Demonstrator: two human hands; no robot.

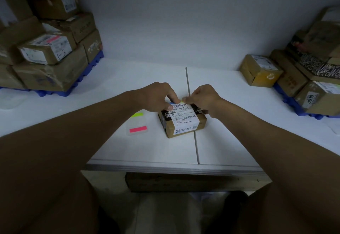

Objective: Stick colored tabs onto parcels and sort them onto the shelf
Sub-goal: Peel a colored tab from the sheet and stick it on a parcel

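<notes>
A small brown parcel (pixel 183 121) with a white shipping label marked "1-2" lies on the white table (pixel 230 123), across the seam between two tabletops. My left hand (pixel 158 96) presses down on the parcel's far left corner. My right hand (pixel 201 98) pinches a small yellow tab (pixel 182 101) at the label's far edge. A clear sheet of tabs (pixel 138 128) lies left of the parcel, showing a pink tab and, farther back, a yellow-green tab (pixel 138 114) partly hidden by my left forearm.
Stacked cardboard parcels (pixel 46 49) sit on a blue pallet (pixel 82 80) at the back left; one is marked "1-3" with a pink tab. More parcels (pixel 303 71) on a blue pallet stand at the right. A cardboard box (pixel 174 182) lies under the table's front edge.
</notes>
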